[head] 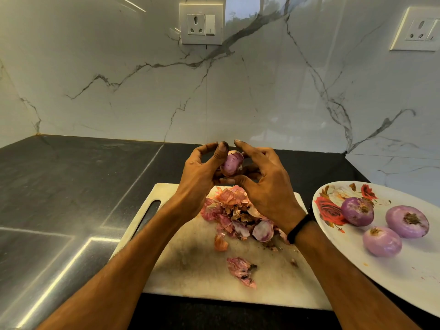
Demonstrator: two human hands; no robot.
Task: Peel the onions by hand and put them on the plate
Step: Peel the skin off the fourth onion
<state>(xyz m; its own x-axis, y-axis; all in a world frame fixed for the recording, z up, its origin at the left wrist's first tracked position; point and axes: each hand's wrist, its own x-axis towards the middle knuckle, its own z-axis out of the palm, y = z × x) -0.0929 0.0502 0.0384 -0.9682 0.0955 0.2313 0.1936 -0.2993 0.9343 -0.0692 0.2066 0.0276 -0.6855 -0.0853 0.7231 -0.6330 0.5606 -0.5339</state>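
Observation:
A purple onion [230, 163] is held up above the far edge of the white cutting board [195, 263]. My left hand [202, 170] grips it from the left, thumb on its top. My right hand [264, 184] curls round it from the right, fingers underneath. Much of the onion is hidden by the fingers. A heap of pink and brown onion skins [233, 215] lies on the board below the hands. To the right, a white plate [404, 270] with a rose pattern holds three peeled onions [357, 211] [407, 221] [382, 241].
The board lies on a dark stone counter [71, 186] that meets a marble-patterned wall [238, 91] behind. Two wall sockets [201, 23] [419, 29] sit high on the wall. One loose skin piece [241, 270] lies near the board's front. The plate overhangs the board's right side.

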